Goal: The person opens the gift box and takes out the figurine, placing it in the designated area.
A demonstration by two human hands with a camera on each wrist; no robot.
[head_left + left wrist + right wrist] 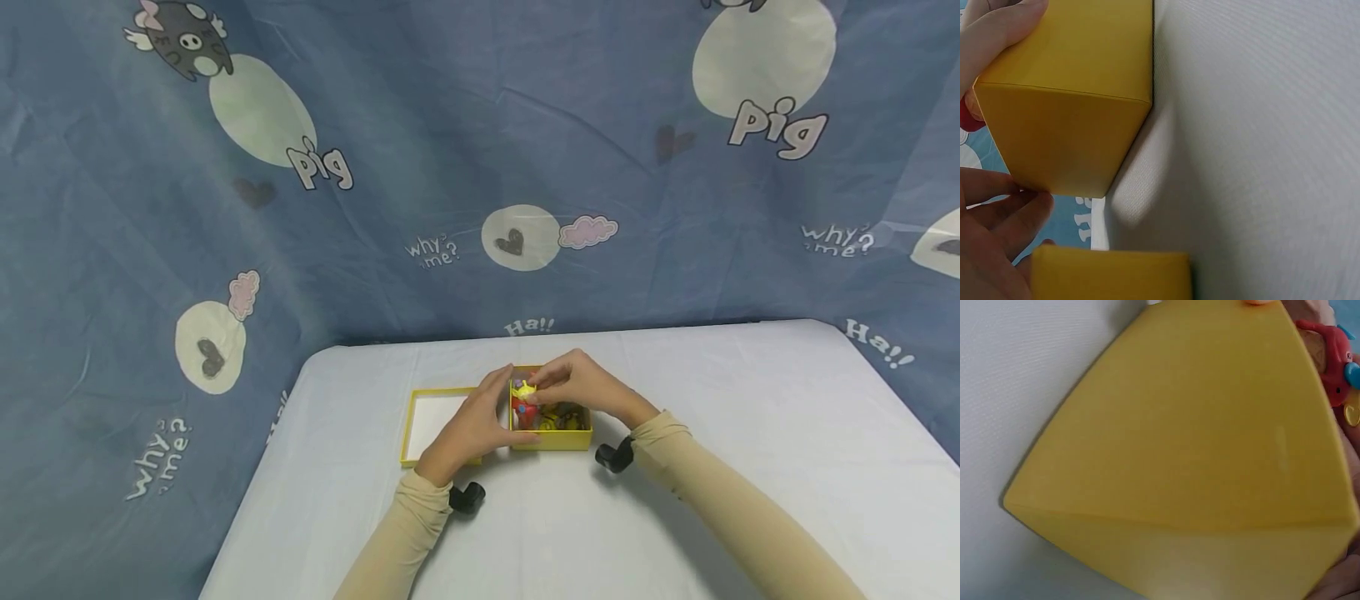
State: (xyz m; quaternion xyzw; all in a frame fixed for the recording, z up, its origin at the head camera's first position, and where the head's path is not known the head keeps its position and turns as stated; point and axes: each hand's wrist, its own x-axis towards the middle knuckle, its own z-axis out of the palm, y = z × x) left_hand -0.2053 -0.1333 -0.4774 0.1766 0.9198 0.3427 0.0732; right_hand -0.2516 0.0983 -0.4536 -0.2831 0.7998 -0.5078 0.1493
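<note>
A yellow box (555,442) stands uncovered on the white table, with several small yellow and dark toys (564,417) inside. My left hand (472,429) grips the box's left end, thumb on the front wall and fingers at the back corner; the left wrist view shows them on the box walls (1066,137). Over the box's left part, my right hand (588,389) pinches a small toy figure (525,410), red with a yellow top and a blue piece. The right wrist view shows the red toy figure (1337,365) beyond the box's rim, its fingertips' hold partly hidden.
Left of the box lies a shallow lid (435,417), white inside with a yellow rim, partly behind my left hand. The white table (735,433) extends to both sides. A blue printed cloth (450,167) hangs behind it.
</note>
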